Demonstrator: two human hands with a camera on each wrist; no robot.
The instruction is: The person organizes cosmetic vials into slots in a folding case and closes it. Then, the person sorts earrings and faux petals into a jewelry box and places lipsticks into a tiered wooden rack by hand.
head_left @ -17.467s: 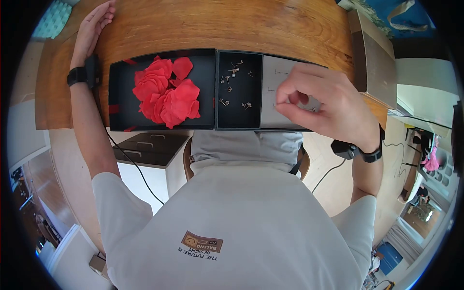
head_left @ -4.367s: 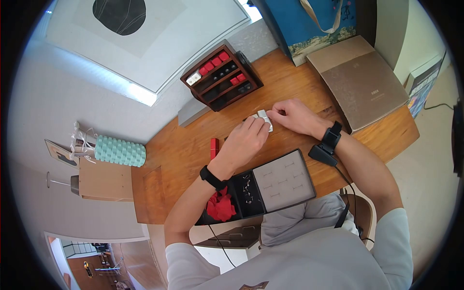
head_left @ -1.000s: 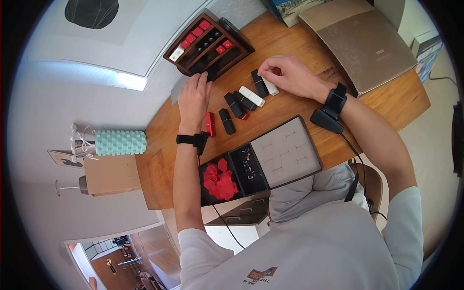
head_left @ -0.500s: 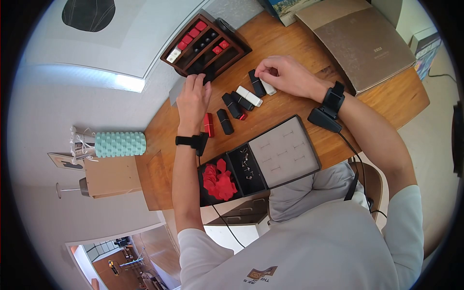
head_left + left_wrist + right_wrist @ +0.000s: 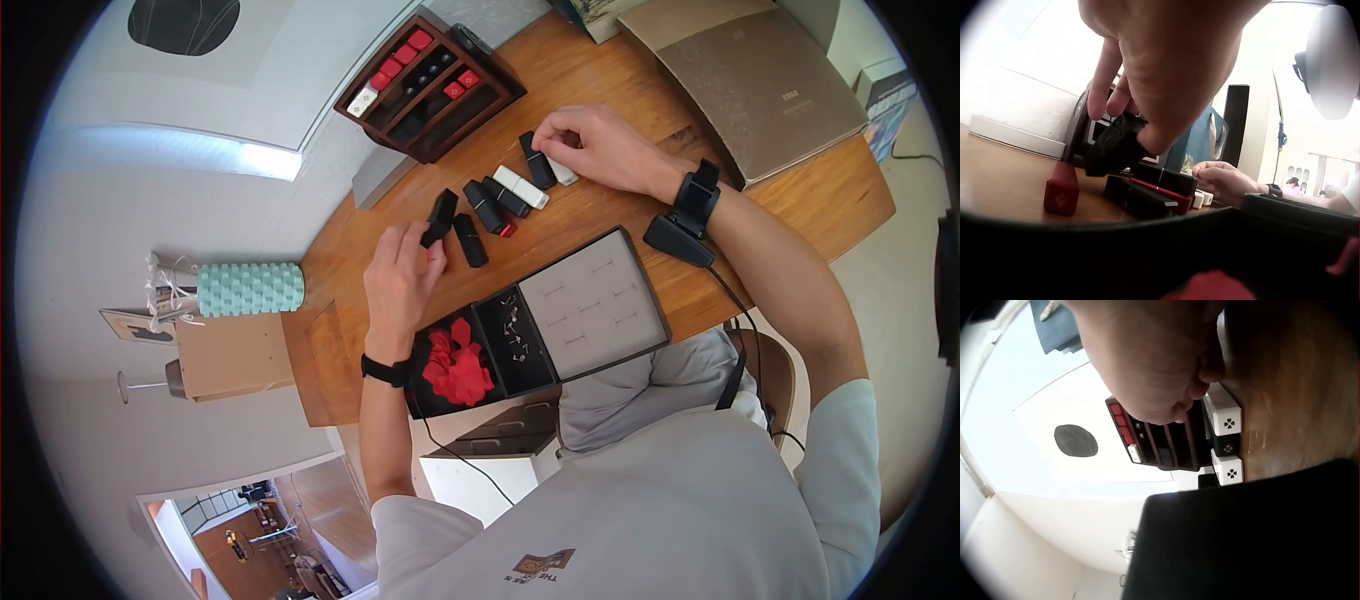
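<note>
Between the thumb and fingers of my left hand (image 5: 398, 285) is a black lipstick tube (image 5: 441, 215), tilted and raised over the table in the left wrist view. Just right of it lies another black tube (image 5: 469, 240). A red tube (image 5: 1062, 190) shows in the left wrist view; the left hand hides it from the head camera. Further right lie more black tubes (image 5: 485, 207), a bit of red under one, and a white tube (image 5: 521, 187). My right hand (image 5: 600, 150) rests loosely curled, fingertips beside a black tube (image 5: 537, 160) and a second white tube (image 5: 562, 172).
A dark wooden rack (image 5: 465, 128) with red, white and black tubes stands at the back, a grey block (image 5: 385, 178) beside it. Nearest the body is a black box (image 5: 660, 318) with petals, small jewellery and a grey pad. A brown box (image 5: 760, 100) lies right.
My left hand has come back from the rack toward the body, bringing a black lipstick tube. The right hand stays at the same tubes.
</note>
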